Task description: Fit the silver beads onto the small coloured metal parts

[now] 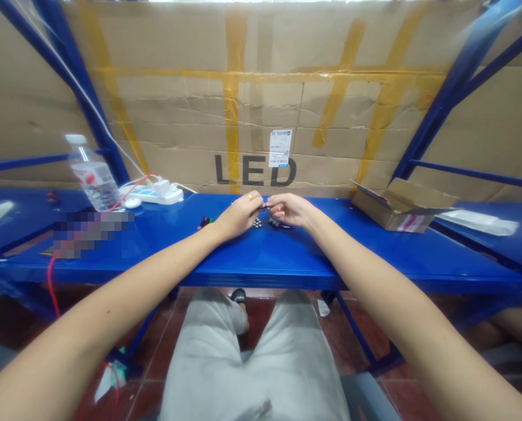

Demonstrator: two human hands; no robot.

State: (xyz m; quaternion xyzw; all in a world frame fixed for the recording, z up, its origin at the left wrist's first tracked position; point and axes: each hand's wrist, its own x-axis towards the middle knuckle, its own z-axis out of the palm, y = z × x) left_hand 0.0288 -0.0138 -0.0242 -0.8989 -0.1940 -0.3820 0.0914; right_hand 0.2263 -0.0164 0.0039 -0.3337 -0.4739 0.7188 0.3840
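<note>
My left hand (pixel 241 215), with a ring on one finger, is closed, its fingertips pinched at a small purple piece (pixel 265 205). From the other side my right hand (pixel 291 209) pinches at the same piece with curled fingers. It is too small and too covered for me to tell its kind. Below and between the hands, several small shiny metal parts (pixel 257 223) lie on the blue table (pixel 261 260). A few metal and purple pieces (pixel 281 223) rest under my right hand. Small purple and green pieces (pixel 205 223) lie left of my left hand.
At the left stand a water bottle (pixel 92 175) and a white power strip (pixel 158 192), with a red cable (pixel 51 286) hanging over the table edge. An open cardboard box (pixel 401 204) sits at the right. A large carton (pixel 186 128) marked LED rises behind the table.
</note>
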